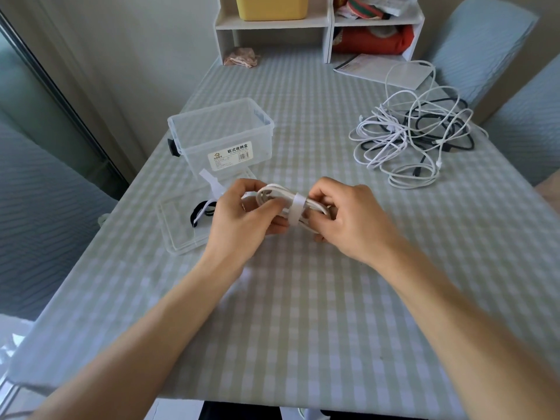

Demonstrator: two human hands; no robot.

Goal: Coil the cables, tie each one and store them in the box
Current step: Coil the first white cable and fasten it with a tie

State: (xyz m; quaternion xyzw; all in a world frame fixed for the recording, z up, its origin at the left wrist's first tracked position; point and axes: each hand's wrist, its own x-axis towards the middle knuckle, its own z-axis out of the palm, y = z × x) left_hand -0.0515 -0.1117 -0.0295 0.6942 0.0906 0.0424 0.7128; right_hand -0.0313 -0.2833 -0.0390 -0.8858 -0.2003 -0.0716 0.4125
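Observation:
I hold a coiled white cable [274, 194] above the table's middle, with a white strap [294, 212] wrapped around its centre. My left hand [242, 219] grips the coil's left end and my right hand [348, 219] grips its right end. A clear plastic box [221, 134] with a label stands open behind my left hand. Its clear lid [178, 228] lies flat in front of it and holds black and white ties [201, 212]. A tangle of loose white and black cables [415, 137] lies at the right of the table.
The table wears a green-and-white checked cloth [303, 298]. A white shelf unit [318, 28] with a yellow bin stands at the far edge, with papers [381, 69] next to it. Blue-covered chairs [485, 50] stand to the right and left.

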